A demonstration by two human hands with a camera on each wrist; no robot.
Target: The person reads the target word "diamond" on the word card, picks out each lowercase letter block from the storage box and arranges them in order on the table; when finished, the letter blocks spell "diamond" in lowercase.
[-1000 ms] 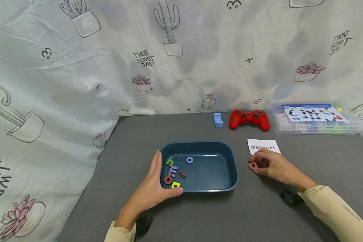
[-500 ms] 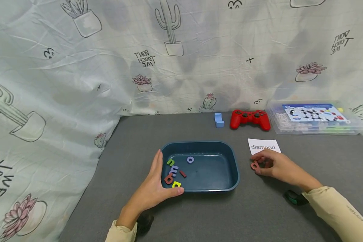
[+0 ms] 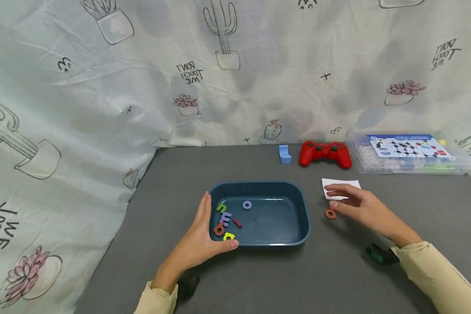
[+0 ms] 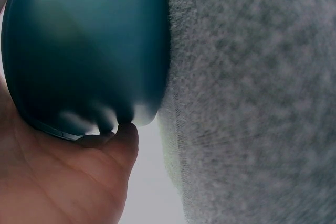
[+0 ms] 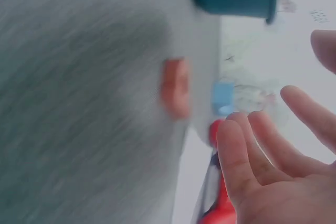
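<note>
Red letter (image 5: 176,87), apparently a d, lying on the grey surface (image 3: 168,187) just near of a white card (image 3: 343,181) and to the right of the tray. The right hand (image 3: 361,207) stands over letter and card with fingers parted and nothing between them; the head view sets the thumb tip over the letter's edge, whereas the right wrist view shows them apart. The card's print is hidden. The step in hand appears to be setting down this letter; the next move would call for raising the thumb without nudging it.

Left, the blue tray (image 3: 276,220) is steadied by the left hand (image 3: 198,242), its straight fingers along the left wall and thumb at the near rim. Within, toward the left, lie a green letter (image 3: 221,207), a purple m, a second red letter, a yellow letter and a small red piece; a purple o (image 3: 250,205) lies farther in.

Bare surface separates tray and letter, leaving a crossing lane bounded by the tray's right rim; the near side is open. Beyond stand a blue block (image 3: 284,155), red controller (image 3: 325,153) and clear box (image 3: 400,165), limiting far movement.
</note>
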